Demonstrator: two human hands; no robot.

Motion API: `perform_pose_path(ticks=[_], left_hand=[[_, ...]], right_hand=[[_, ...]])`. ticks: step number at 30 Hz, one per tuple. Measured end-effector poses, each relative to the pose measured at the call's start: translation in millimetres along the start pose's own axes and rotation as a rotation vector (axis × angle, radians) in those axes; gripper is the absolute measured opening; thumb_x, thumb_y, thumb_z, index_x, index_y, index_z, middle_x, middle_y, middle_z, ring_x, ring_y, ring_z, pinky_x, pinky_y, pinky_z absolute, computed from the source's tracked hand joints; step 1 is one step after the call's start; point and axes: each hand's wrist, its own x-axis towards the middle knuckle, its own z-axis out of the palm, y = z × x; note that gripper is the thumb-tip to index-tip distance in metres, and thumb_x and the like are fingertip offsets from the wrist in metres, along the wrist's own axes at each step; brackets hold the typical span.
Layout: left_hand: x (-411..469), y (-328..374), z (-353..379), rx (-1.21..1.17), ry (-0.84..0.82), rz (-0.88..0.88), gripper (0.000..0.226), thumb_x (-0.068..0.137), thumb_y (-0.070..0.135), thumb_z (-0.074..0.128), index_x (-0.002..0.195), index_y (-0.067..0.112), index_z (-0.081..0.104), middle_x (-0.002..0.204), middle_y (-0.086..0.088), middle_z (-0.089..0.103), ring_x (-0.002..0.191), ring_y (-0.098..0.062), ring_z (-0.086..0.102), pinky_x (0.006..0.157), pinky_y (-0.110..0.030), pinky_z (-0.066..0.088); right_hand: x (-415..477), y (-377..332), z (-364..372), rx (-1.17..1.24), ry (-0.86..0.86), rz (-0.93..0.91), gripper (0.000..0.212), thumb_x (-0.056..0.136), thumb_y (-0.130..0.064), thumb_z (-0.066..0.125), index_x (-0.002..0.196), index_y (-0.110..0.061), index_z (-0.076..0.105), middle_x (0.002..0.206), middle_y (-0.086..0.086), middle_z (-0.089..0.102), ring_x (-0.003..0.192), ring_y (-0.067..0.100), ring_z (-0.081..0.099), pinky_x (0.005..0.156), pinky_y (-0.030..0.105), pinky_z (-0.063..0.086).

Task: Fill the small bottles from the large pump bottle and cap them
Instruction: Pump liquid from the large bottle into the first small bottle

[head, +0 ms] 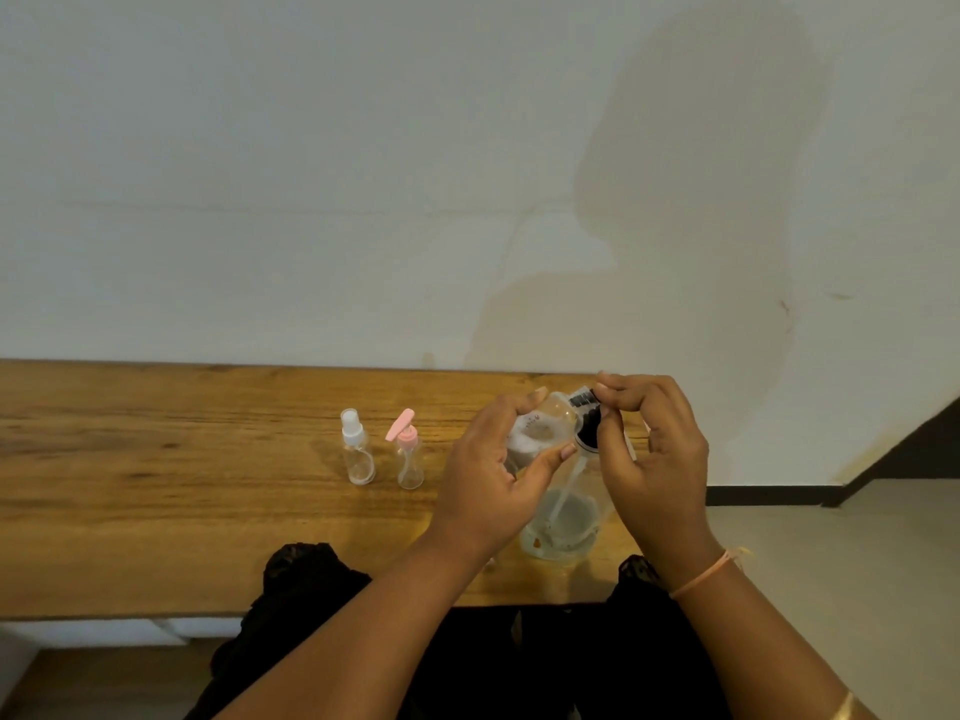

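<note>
Wooden table bears the large pump bottle, right of a spray bottle and a pink-capped bottle. Left hand grips a tilted small bottle at the pump head, which the right hand pinches.

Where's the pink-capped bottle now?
The pink-capped bottle stands upright on the wooden table in the head view, just right of the white-capped spray bottle and left of the left hand.

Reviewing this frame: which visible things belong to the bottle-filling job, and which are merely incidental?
Job: large pump bottle, right hand on its head; small clear bottle in left hand; white-capped spray bottle; pink-capped pump bottle.
Incidental: wooden table; wrist thread; gold bangle.
</note>
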Motion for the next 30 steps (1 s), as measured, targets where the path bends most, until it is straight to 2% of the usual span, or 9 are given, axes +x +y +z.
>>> perform_pose_path(ticks=[6, 10, 17, 21, 24, 28, 30], left_hand=[[-0.3, -0.7, -2.8, 0.015, -0.064, -0.055, 0.041, 0.080, 0.029, 0.074, 0.109, 0.044, 0.048, 0.112, 0.008, 0.061, 0.101, -0.002, 0.058, 0.071, -0.003, 0.044], [-1.0, 1.5, -3.5, 0.002, -0.037, -0.019, 0.038, 0.078, 0.037, 0.072, 0.109, 0.044, 0.051, 0.108, 0.009, 0.062, 0.098, -0.001, 0.059, 0.073, -0.006, 0.046], [-0.6, 1.0, -2.9, 0.017, -0.003, 0.010, 0.043, 0.078, 0.033, 0.073, 0.114, 0.040, 0.051, 0.111, 0.011, 0.060, 0.102, 0.003, 0.055, 0.074, -0.003, 0.043], [0.1, -1.8, -3.4, 0.053, -0.058, -0.040, 0.044, 0.080, 0.032, 0.072, 0.110, 0.048, 0.045, 0.116, 0.011, 0.058, 0.106, 0.004, 0.053, 0.072, 0.000, 0.041], [-0.7, -1.5, -3.8, 0.081, -0.080, -0.049, 0.045, 0.081, 0.034, 0.071, 0.111, 0.051, 0.042, 0.118, 0.014, 0.056, 0.104, 0.010, 0.051, 0.072, 0.001, 0.040], [-0.7, -0.4, -3.8, 0.070, -0.047, -0.027, 0.045, 0.081, 0.036, 0.071, 0.116, 0.046, 0.046, 0.116, 0.013, 0.058, 0.103, 0.007, 0.053, 0.073, -0.003, 0.044], [-0.7, -0.3, -3.6, 0.046, -0.020, -0.004, 0.046, 0.080, 0.037, 0.072, 0.117, 0.046, 0.047, 0.115, 0.011, 0.059, 0.104, 0.005, 0.054, 0.074, -0.003, 0.044]], right_hand=[[-4.6, 3.9, 0.6, -0.011, -0.015, -0.015, 0.019, 0.086, -0.010, 0.049, 0.089, 0.001, 0.064, 0.098, -0.006, 0.054, 0.104, -0.009, 0.052, 0.089, 0.010, 0.044], [-5.0, -4.4, 1.4, -0.026, 0.026, -0.017, 0.018, 0.087, -0.009, 0.049, 0.091, -0.001, 0.064, 0.099, -0.004, 0.056, 0.103, -0.008, 0.053, 0.088, 0.009, 0.043], [-2.5, -5.6, 0.9, -0.095, 0.021, -0.018, 0.017, 0.082, 0.007, 0.054, 0.093, -0.001, 0.064, 0.098, -0.002, 0.055, 0.102, -0.011, 0.051, 0.086, 0.006, 0.042], [-6.2, -0.7, 3.6, -0.086, 0.012, -0.008, 0.015, 0.081, 0.009, 0.054, 0.090, 0.001, 0.063, 0.099, -0.002, 0.054, 0.105, -0.013, 0.049, 0.088, 0.006, 0.041], [-7.5, 2.3, 3.1, -0.102, -0.009, -0.020, 0.013, 0.080, 0.008, 0.055, 0.089, 0.002, 0.063, 0.100, -0.002, 0.054, 0.106, -0.014, 0.048, 0.089, 0.006, 0.041], [-5.2, -2.8, 5.1, -0.074, 0.035, -0.003, 0.014, 0.083, 0.006, 0.054, 0.091, 0.001, 0.064, 0.099, -0.001, 0.056, 0.103, -0.012, 0.050, 0.088, 0.007, 0.042], [-3.3, -7.7, 5.2, -0.051, 0.055, -0.005, 0.014, 0.086, -0.002, 0.051, 0.091, 0.000, 0.064, 0.098, -0.001, 0.056, 0.102, -0.011, 0.051, 0.087, 0.007, 0.042]])
